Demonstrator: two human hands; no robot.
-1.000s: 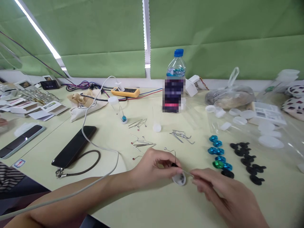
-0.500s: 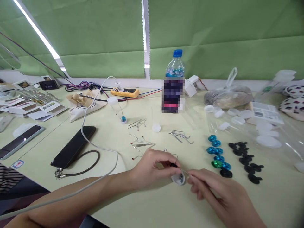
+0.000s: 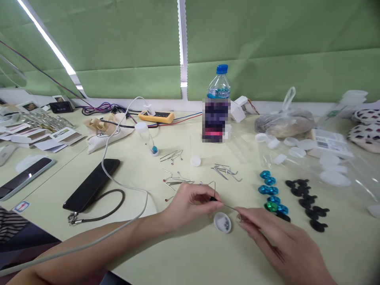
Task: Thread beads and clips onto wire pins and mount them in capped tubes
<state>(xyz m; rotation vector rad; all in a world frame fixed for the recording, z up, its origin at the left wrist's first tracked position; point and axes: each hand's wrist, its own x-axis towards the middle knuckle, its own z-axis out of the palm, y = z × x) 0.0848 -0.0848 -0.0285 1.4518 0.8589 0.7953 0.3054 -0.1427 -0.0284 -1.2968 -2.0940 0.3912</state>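
Observation:
Between the thumb and fingers of my left hand (image 3: 197, 200) is a small black part (image 3: 213, 198), mostly covered, with a thin bent metal wire (image 3: 214, 186) rising beside it. My right hand (image 3: 271, 235) pinches a thin metal hex key (image 3: 230, 207), whose far end meets the black part. Below the hands sits a white cap (image 3: 219, 227) holding several tiny metal screws (image 3: 226, 224). Blue metallic parts (image 3: 268, 189) and one green part (image 3: 270, 206) lie to the right, beside several black parts with small tabs (image 3: 311, 212).
Bent wires with red tips (image 3: 178, 182) and L-shaped hex keys (image 3: 227, 171) lie beyond my hands. A bottle (image 3: 219, 89) stands at the back. A black phone (image 3: 92, 184) is left, and a white cable (image 3: 118, 180) crosses my left forearm. White lids (image 3: 335, 178) are at right.
Both hands have lifted slightly away from the white cap, which now shows fully. The black part and hex key have moved up and left with them.

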